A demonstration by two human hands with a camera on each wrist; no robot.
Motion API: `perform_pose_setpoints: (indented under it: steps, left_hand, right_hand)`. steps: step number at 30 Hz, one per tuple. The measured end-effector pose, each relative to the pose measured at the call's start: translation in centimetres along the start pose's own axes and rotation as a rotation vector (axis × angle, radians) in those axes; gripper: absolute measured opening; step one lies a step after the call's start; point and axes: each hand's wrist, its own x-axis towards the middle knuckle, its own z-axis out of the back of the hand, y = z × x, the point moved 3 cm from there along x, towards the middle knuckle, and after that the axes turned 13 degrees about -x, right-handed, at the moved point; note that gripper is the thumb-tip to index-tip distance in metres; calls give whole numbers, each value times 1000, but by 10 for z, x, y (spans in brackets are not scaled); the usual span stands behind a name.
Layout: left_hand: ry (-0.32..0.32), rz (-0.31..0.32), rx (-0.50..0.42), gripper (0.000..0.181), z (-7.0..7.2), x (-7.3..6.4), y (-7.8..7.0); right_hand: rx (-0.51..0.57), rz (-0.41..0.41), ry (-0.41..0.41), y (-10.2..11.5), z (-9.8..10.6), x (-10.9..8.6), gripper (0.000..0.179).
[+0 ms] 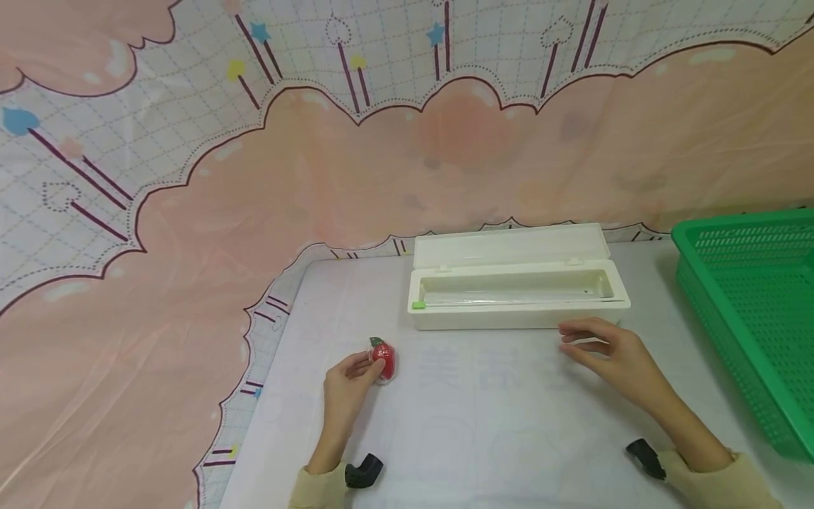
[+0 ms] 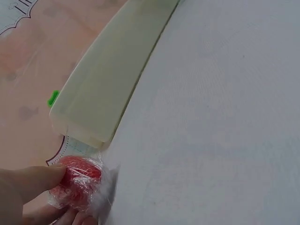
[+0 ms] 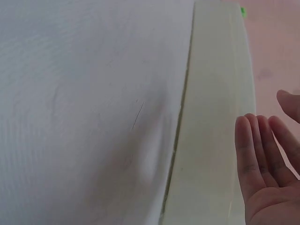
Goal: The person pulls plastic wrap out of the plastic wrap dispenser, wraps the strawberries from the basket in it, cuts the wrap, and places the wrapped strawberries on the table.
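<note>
Between thumb and fingers, my left hand (image 1: 346, 389) pinches a small red fruit (image 1: 384, 359) with a green leaf on top, wrapped in crinkled clear plastic film. The left wrist view shows the wrapped red fruit (image 2: 82, 180) close up; which fruit it is, I cannot tell. Behind it stands a long white cling film dispenser (image 1: 518, 318), lid raised, with a green slider (image 1: 418, 305) at the left end of its front edge. My right hand (image 1: 610, 353) hovers by the dispenser's front right corner, fingers fairly straight and holding nothing.
A green perforated basket (image 1: 731, 339) stands on the right side of the white tabletop (image 1: 496, 438). A patterned peach and white cloth (image 1: 222, 283) covers the area behind and to the left. Black wrist mounts (image 1: 364, 471) sit at both sleeves.
</note>
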Motion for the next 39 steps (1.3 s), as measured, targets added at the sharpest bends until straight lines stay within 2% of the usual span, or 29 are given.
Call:
perform_pose_setpoints:
  steps: [11, 20, 25, 28, 39]
  left_hand:
    - [3, 2, 62, 38, 2, 3, -1]
    - [-31, -103, 83, 42, 7, 6, -10]
    - [-56, -200, 65, 38, 6, 9, -24]
    - [-47, -235, 54, 35, 3, 10, -34]
    - [51, -311, 11, 29, -22, 11, -72]
  right_hand:
    - [-26, -19, -3, -8, 3, -2, 35]
    - [-28, -2, -15, -6, 7, -1, 36]
    - [-41, 11, -23, -6, 9, 2, 38]
    - [-48, 9, -27, -5, 10, 4, 39]
    - [-110, 22, -29, 4, 17, 12, 37]
